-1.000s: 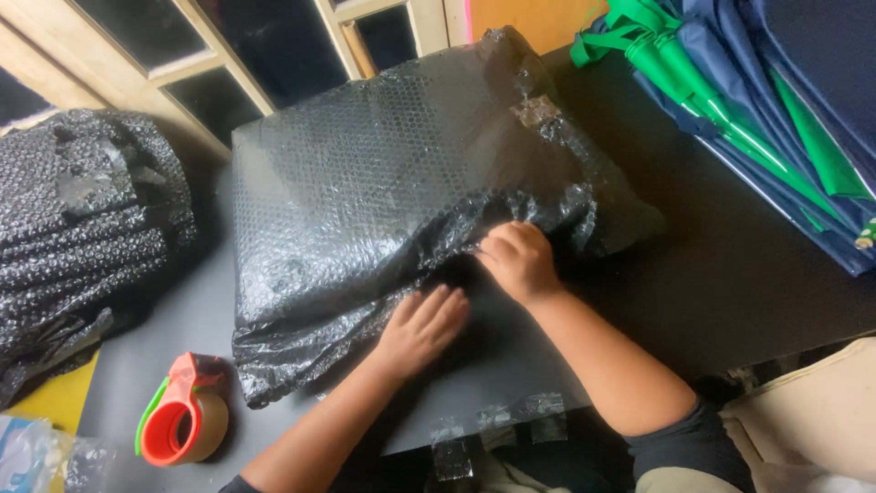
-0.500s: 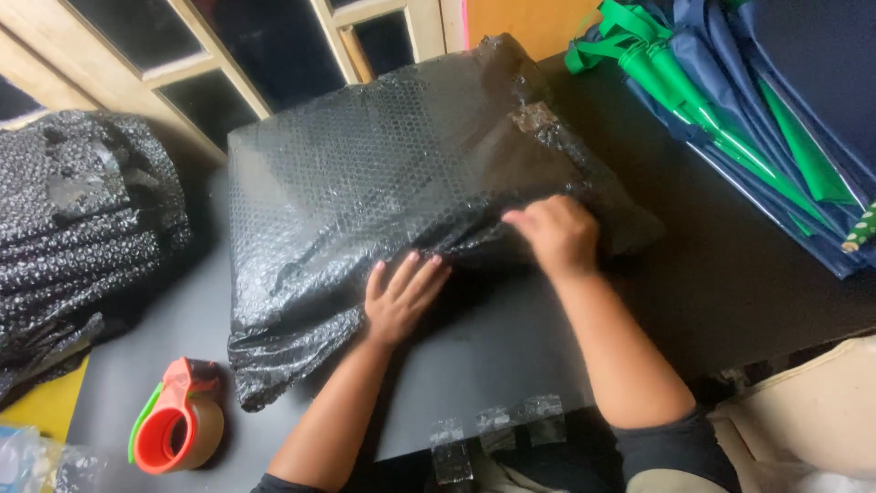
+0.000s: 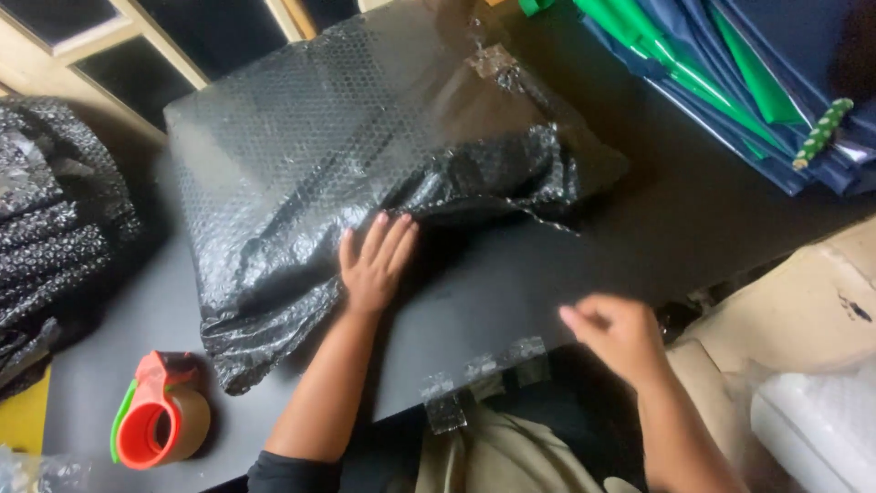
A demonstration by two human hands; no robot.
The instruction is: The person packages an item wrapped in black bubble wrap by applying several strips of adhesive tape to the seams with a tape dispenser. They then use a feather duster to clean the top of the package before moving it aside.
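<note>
A large parcel wrapped in black bubble wrap (image 3: 365, 146) lies on the dark table (image 3: 639, 228). My left hand (image 3: 374, 260) rests flat on the parcel's near edge, fingers spread, pressing the loose wrap down. My right hand (image 3: 616, 333) hovers near the table's front edge, away from the parcel, fingers loosely curled with nothing visible in them. Several strips of clear tape (image 3: 484, 370) stick along the table's front edge just left of that hand.
A tape dispenser with an orange core and green handle (image 3: 160, 420) sits at the front left. A stack of black bubble wrap (image 3: 55, 228) lies at the left. Folded blue and green fabric bags (image 3: 748, 73) are piled at the back right.
My right hand has let go of the parcel's edge and pulled back to the table's front edge. My left hand has stayed pressed on the wrap.
</note>
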